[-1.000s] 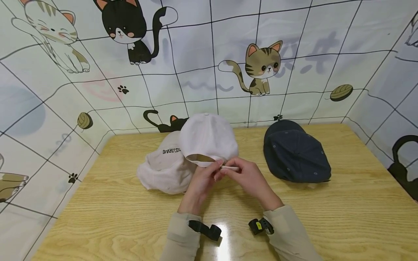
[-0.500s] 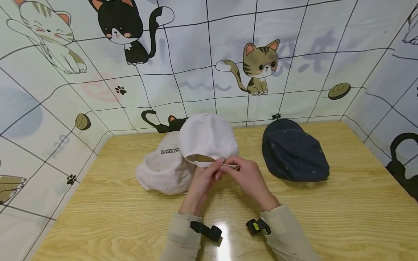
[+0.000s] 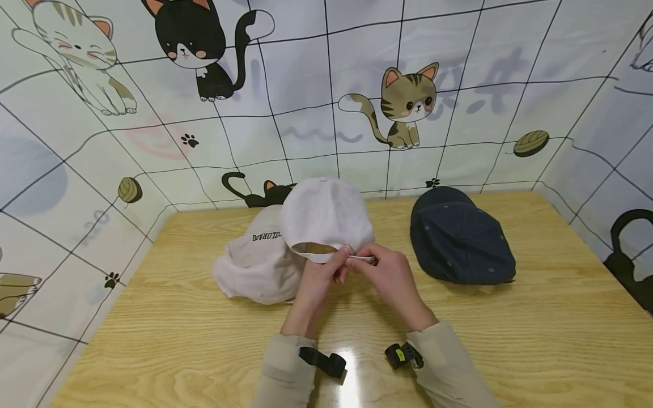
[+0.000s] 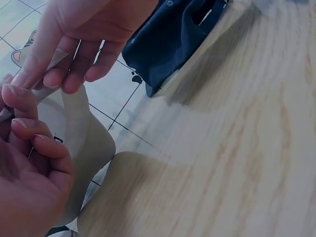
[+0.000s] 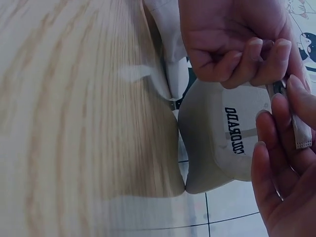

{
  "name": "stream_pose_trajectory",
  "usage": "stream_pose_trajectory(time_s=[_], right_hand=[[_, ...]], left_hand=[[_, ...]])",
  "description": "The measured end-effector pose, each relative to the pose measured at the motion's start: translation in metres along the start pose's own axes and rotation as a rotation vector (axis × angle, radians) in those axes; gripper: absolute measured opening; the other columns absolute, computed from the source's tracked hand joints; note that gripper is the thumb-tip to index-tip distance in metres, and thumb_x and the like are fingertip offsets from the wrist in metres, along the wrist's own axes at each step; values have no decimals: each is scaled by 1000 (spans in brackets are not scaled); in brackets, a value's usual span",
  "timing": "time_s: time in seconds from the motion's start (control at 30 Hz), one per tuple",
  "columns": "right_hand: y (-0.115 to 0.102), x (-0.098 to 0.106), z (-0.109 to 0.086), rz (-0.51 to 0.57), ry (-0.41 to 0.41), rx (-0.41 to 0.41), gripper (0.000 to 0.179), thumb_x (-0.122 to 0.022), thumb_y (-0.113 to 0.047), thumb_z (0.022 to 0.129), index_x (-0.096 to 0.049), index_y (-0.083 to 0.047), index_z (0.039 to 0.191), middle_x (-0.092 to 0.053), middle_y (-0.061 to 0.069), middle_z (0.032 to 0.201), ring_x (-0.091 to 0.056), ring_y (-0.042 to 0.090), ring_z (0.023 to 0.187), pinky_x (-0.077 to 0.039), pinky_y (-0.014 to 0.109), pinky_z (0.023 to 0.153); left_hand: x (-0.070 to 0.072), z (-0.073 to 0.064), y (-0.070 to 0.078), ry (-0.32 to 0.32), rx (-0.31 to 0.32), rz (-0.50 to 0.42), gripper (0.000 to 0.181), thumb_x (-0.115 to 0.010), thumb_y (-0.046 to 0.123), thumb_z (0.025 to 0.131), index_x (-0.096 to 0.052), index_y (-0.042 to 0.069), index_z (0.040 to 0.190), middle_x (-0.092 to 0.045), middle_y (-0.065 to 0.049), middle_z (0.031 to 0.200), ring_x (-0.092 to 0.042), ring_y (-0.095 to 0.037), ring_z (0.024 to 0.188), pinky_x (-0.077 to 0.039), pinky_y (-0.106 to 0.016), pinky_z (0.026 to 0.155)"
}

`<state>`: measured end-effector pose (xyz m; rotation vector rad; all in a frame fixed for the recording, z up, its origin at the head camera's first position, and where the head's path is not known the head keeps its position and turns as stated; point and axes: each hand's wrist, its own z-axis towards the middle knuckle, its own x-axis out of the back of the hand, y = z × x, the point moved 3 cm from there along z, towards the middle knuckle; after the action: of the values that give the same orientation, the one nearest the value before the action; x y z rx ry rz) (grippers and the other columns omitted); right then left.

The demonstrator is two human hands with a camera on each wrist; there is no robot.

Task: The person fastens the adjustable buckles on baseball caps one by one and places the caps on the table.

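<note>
A white baseball cap [image 3: 326,212] stands on the table with its back opening facing me. My left hand [image 3: 317,283] pinches the cap's back strap near the fastening, thumb on top. From the other side, my right hand [image 3: 391,277] pinches the narrow strap end, whose tip sticks out past the fingers. In the right wrist view the strap [image 5: 302,132] lies between the right thumb and fingers, with the left fingers close by. The fastening itself is mostly hidden. COLORADO lettering [image 5: 233,131] shows on the pale cap behind the hands.
A second off-white cap [image 3: 262,269] marked COLORADO lies at the left, partly behind the white one. A navy cap [image 3: 461,241] lies at the right. All are on a wooden table [image 3: 204,351] before a cat-print backdrop [image 3: 306,85].
The fingers have shifted slightly at the strap: the right hand moves a little to the right along it. The caps stay in place.
</note>
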<state>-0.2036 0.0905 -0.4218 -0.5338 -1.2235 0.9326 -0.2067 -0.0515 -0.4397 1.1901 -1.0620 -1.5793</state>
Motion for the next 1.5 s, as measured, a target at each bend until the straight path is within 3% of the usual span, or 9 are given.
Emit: stream_pose_trajectory(time_s=[0.23,0.37,0.47,0.6,0.8,1.03,1.13,1.33,1.5], right_hand=[[1,0,2,3,-26,-3,25,-62,-53,75,-59,-29,73,-54,-11,62,-46,12,53,-37,29,47],[6,1,4,4,-16,-14,25,-61,-54,75,-59,-29,73,-54,-10,62,-46,12,54,-37,29,47],[12,3,4,15,-4,-28,21,-62,-49,77,-60,-29,74,-55,-9,63,-44,13,53,-37,29,46],[13,5,3,9,2,-6,13,-64,-40,80,-62,-27,76,-57,-10,66,-44,13,53,-37,29,46],[12,6,0,-45,25,13,15,-64,-37,81,-61,-25,74,-53,-9,59,-44,12,51,-36,28,46],[12,4,-2,-10,47,-25,13,-65,-35,80,-62,-24,75,-58,-9,65,-46,11,51,-38,28,46],[13,3,0,-5,56,-32,11,-65,-34,81,-62,-24,75,-57,-9,64,-46,12,52,-38,28,46],[10,4,3,36,62,-42,14,-64,-38,80,-62,-25,75,-58,-9,64,-46,13,52,-39,29,46],[8,6,3,72,23,-65,21,-63,-45,79,-62,-24,77,-59,-7,66,-49,14,54,-40,30,48]], left_hand=[[-2,-4,11,28,42,52,23,-55,18,90,-58,4,71,-48,-1,48,-42,-9,44,-33,-24,46],[-4,-5,11,-55,78,55,24,-52,16,91,-55,-3,77,-49,0,50,-43,-9,46,-35,-24,47],[-8,-5,9,-131,96,42,28,-53,12,90,-51,-15,83,-51,-1,53,-45,-9,48,-37,-24,49],[-9,-1,0,-144,95,10,32,-57,8,87,-47,-22,87,-53,-2,54,-48,-10,48,-40,-23,48],[-6,2,-12,-102,89,37,24,-61,14,85,-57,-10,82,-55,-4,54,-51,-13,49,-42,-24,48],[-10,-2,-18,-104,146,30,19,-62,19,85,-60,1,81,-57,-4,56,-50,-13,47,-43,-24,46],[-11,-2,-15,-103,135,35,22,-61,19,86,-59,-2,84,-57,-4,56,-50,-12,45,-42,-24,44],[-15,-4,8,-120,84,41,31,-59,14,87,-51,-16,80,-53,-3,52,-46,-11,43,-39,-23,41],[-17,-6,16,-126,89,51,29,-57,12,88,-49,-14,78,-48,-1,51,-44,-11,44,-37,-22,43]])
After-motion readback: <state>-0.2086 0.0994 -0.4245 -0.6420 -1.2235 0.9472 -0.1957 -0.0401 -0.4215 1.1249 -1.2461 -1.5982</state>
